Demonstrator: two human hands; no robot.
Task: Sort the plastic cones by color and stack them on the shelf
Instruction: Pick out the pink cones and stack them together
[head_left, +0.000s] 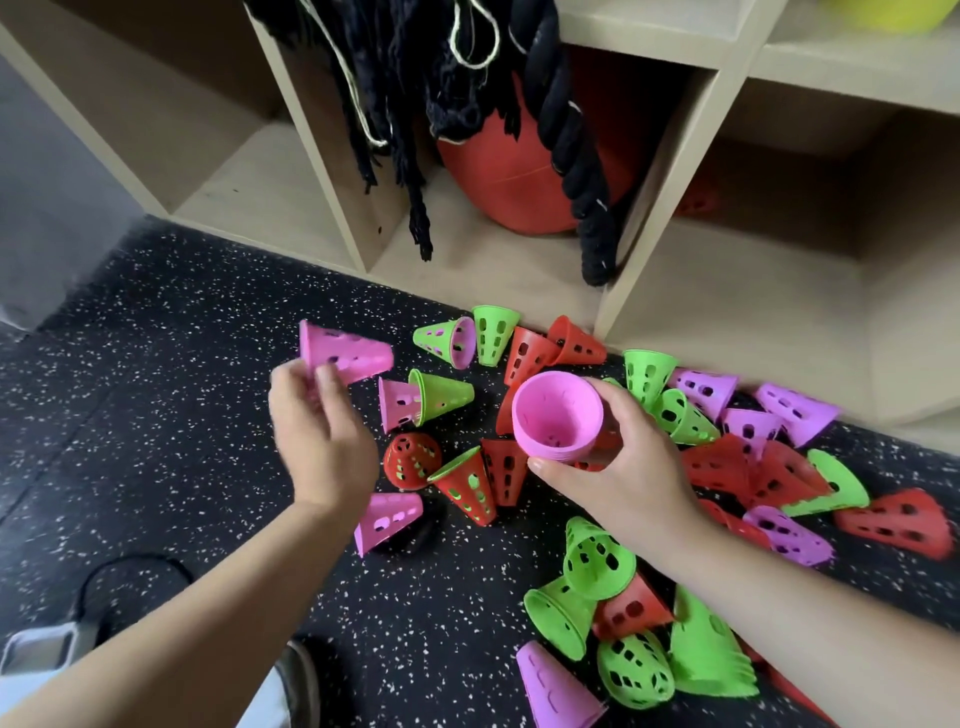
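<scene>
My left hand (317, 421) pinches a single pink cone (345, 353) by its wide rim, its narrow tip pointing right. My right hand (618, 467) grips a short stack of pink cones (558, 415), whose open mouth faces me. Several loose pink, green and red perforated cones lie scattered on the black speckled floor (208, 364), among them a green cone (493, 332), a red cone (413, 460) and a pink cone (387, 519). A stack of green cones (706, 654) lies at the lower right. The wooden shelf (675, 171) stands just behind the pile.
The shelf's middle bay holds a red ball (509, 176) with thick black rope (576, 171) and black netting hanging over it. A bare left bay (260, 208) and a wide right bay (779, 291) sit at floor level. A shoe (301, 680) shows at the bottom edge.
</scene>
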